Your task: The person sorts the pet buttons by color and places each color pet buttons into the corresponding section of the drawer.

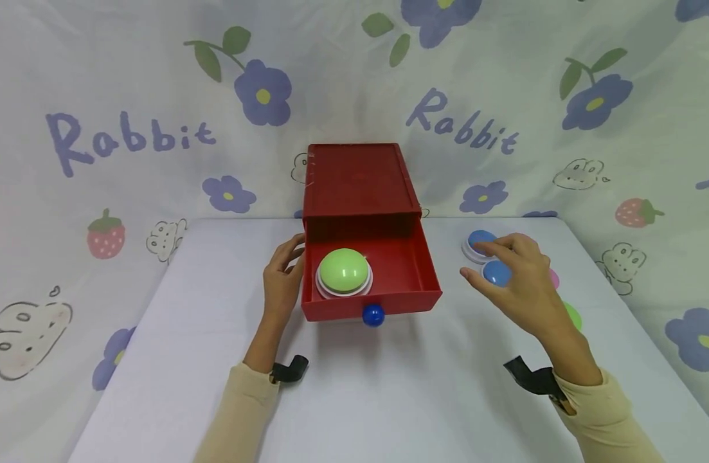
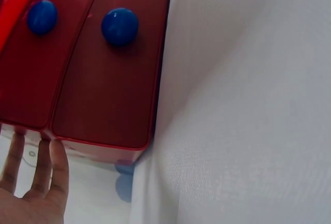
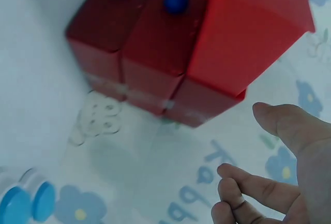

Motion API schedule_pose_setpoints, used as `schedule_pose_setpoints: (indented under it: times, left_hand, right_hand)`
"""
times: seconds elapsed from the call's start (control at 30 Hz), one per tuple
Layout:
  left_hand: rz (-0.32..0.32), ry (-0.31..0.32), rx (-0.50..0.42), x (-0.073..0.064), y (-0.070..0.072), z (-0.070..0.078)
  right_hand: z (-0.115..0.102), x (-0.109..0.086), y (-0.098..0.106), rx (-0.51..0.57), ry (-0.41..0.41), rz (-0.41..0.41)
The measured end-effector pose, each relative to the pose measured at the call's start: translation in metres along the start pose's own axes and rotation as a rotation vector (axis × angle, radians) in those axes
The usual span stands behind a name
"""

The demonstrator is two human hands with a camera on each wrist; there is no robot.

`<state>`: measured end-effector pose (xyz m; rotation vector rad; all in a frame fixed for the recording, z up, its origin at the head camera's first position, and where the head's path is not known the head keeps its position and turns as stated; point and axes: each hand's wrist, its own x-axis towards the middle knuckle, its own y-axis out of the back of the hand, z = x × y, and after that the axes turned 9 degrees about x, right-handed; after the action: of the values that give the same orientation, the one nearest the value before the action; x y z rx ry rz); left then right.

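Note:
A red drawer cabinet point(image 1: 357, 180) stands at the table's back, its top drawer point(image 1: 397, 263) pulled out. Inside that drawer, on the left, sits a round white-based button with a light green dome point(image 1: 344, 270). My left hand point(image 1: 281, 276) rests its fingertips against the cabinet's left side, fingers extended in the left wrist view. To the right, my right hand point(image 1: 519, 280) hovers near two blue-domed buttons point(image 1: 480, 238), thumb and fingers apart with nothing between them. A pink button point(image 1: 555, 278) and another green one point(image 1: 573, 315) are partly hidden behind it.
The pulled-out drawer has a blue ball knob point(image 1: 373, 315) in front. Two lower drawers with blue knobs point(image 2: 120, 26) appear closed in the left wrist view. Behind the white table point(image 1: 389, 405) hangs a patterned cloth point(image 1: 342, 83).

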<state>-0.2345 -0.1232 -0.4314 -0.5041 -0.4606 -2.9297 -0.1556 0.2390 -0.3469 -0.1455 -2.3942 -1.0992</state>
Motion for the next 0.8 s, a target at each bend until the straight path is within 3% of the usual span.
schedule_pose_setpoints:
  times: [0.2, 0.43, 0.8]
  left_hand:
    - [-0.001, 0.012, -0.019, 0.0, 0.0, -0.004]
    - [-0.012, 0.006, -0.026, 0.009, -0.009, -0.038]
    - [-0.006, 0.038, -0.017, 0.009, -0.01, -0.035]
  right_hand:
    - [0.022, -0.015, 0.004, -0.041, -0.053, 0.013]
    - [0.049, -0.038, 0.014, -0.086, -0.179, -0.005]
    - [0.091, -0.062, 0.032, -0.19, -0.308, -0.037]
